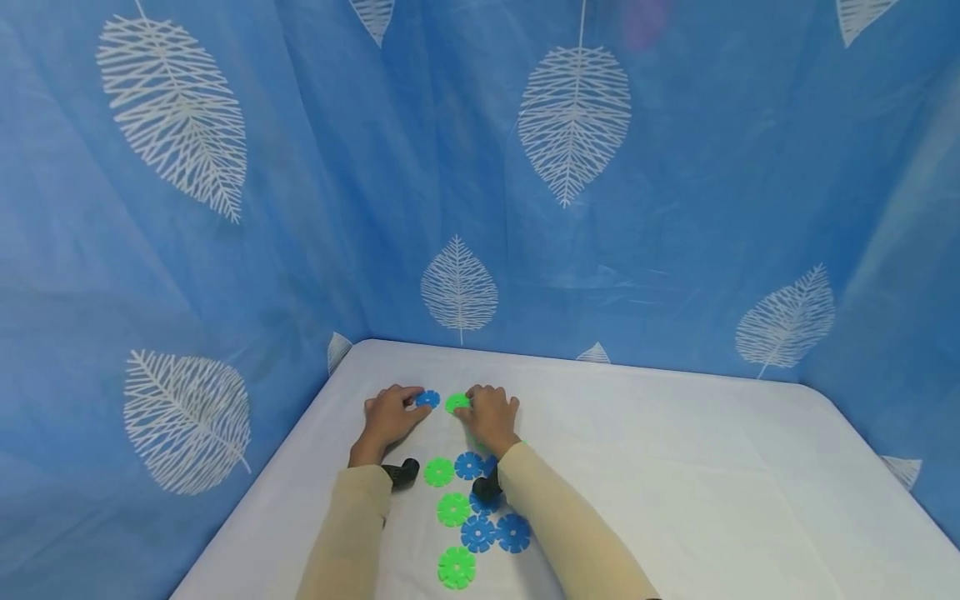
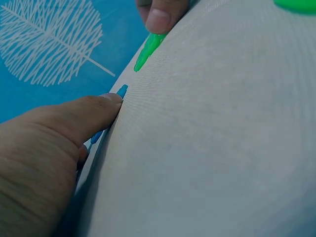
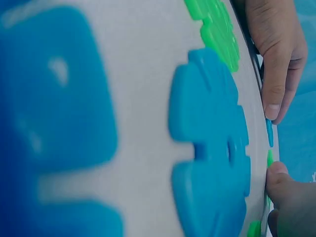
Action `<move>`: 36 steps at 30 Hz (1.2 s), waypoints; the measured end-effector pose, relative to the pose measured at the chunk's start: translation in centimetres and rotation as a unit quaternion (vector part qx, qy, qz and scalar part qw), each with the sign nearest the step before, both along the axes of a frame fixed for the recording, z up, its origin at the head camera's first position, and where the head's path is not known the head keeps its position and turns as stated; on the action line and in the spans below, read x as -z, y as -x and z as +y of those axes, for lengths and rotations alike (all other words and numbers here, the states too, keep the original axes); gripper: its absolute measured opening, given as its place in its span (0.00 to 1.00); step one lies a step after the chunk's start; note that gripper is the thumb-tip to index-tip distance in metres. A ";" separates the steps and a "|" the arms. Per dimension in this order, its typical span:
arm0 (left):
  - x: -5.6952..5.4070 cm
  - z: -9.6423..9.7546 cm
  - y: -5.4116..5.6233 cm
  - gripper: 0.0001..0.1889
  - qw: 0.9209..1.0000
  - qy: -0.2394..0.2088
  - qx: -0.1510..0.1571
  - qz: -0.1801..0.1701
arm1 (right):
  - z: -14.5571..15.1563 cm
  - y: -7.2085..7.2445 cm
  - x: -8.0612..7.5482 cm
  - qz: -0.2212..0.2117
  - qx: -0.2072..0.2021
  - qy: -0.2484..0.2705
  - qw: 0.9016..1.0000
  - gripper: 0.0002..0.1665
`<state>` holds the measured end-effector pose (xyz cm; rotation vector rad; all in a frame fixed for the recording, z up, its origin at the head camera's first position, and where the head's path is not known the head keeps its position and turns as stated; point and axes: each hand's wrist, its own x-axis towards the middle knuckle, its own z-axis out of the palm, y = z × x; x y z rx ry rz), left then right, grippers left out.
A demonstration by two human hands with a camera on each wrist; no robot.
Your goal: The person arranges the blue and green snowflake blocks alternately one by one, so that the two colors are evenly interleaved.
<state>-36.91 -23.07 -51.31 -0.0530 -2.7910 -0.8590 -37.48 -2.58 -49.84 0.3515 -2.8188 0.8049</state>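
Observation:
At the far left part of the table, my left hand (image 1: 389,416) pinches a blue notched plastic building disc (image 1: 427,399) between thumb and fingers. Just to its right, my right hand (image 1: 491,414) grips a green notched disc (image 1: 457,402) by its right side. A small gap separates the two discs, whose near edges face each other. Seen by the left wrist camera, my left thumb (image 2: 94,111) presses on the blue disc's edge (image 2: 123,91), and the green disc (image 2: 148,52) stands out beneath the right fingertips. Fingers hide part of each disc.
Nearer my body lie several loose discs, among them a green one (image 1: 457,567) and a blue one (image 1: 513,532). Some blue ones overlap below my right forearm. Black wrist straps show at both wrists. A blue leaf-patterned curtain (image 1: 675,208) hangs behind the white table (image 1: 675,450).

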 end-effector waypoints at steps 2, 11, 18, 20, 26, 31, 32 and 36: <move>0.1 0.0 -0.1 0.25 1.000 -0.001 0.001 0.003 | -0.2 0.0 0.1 -0.003 0.005 -0.002 1.000 0.23; -0.1 0.0 0.4 0.25 1.000 -0.002 0.010 0.010 | -0.4 0.5 0.0 -0.011 0.029 0.016 0.999 0.22; 0.1 -0.1 0.2 0.25 1.000 -0.002 0.010 0.009 | -0.3 0.4 -0.4 -0.050 0.032 0.013 0.998 0.25; 0.0 -0.2 0.1 0.25 1.000 -0.002 0.010 0.010 | -0.3 0.4 -0.4 -0.051 0.026 0.010 0.998 0.25; -0.1 -0.5 0.0 0.24 1.000 -0.006 0.006 0.009 | 0.3 0.5 -0.4 -0.041 -0.007 0.014 0.999 0.25; 0.1 -0.3 0.1 0.25 1.000 -0.004 0.008 0.003 | 1.5 0.4 -0.6 -0.037 -0.015 0.030 0.999 0.23; 0.1 -0.3 0.1 0.25 1.000 -0.002 0.008 0.003 | 1.7 0.3 -0.9 -0.037 -0.019 0.041 0.998 0.22; -0.2 0.0 0.3 0.25 1.000 -0.002 0.012 0.007 | 2.9 0.1 -2.0 -0.036 -0.033 0.067 0.997 0.18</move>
